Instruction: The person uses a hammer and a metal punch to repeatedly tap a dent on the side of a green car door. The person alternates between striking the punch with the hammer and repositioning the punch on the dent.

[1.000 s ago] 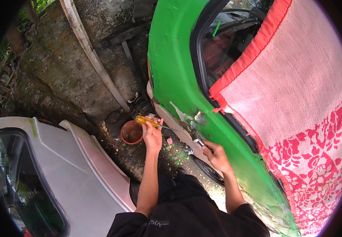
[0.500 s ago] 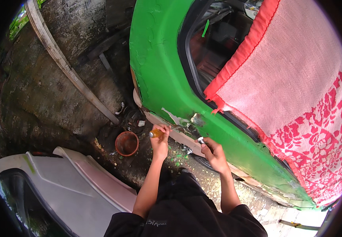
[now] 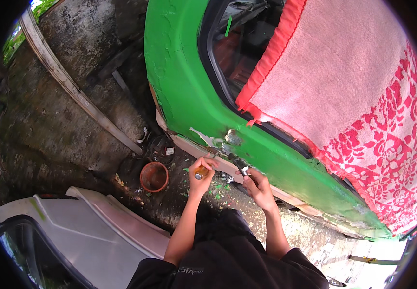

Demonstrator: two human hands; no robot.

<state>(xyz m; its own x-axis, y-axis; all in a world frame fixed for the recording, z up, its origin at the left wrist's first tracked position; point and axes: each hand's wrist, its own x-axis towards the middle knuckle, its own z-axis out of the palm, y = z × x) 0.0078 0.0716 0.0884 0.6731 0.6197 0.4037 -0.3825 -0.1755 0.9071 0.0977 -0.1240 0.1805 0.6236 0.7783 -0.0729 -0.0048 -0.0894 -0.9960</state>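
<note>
My left hand (image 3: pixel 202 174) is closed around an amber-handled tool (image 3: pixel 200 174) with a metal cap on its butt. Its thin shaft points up toward the lower edge of the green car body (image 3: pixel 179 91); whether the tip touches is unclear. In my right hand (image 3: pixel 259 189), the fingers are wrapped on a dark tool (image 3: pixel 239 163) with a pale round end, of a kind I cannot make out. Its far end lies close to the panel, just below a bare, scraped grey patch (image 3: pixel 232 137). Left of that patch, a pale strip of stripped paint (image 3: pixel 201 137) shows.
A pink and red patterned towel (image 3: pixel 309 72) drapes over the car's window. At left, a terracotta pot (image 3: pixel 154 177) sits on the littered ground. Behind me to the left stands a pale car part or vehicle (image 3: pixel 88 226). A long curved strip (image 3: pixel 69 82) leans at the upper left.
The amber handle has tilted so its metal cap faces down toward me, and my left hand sits slightly lower and further right. The car has shifted left in view; my right hand barely moved.
</note>
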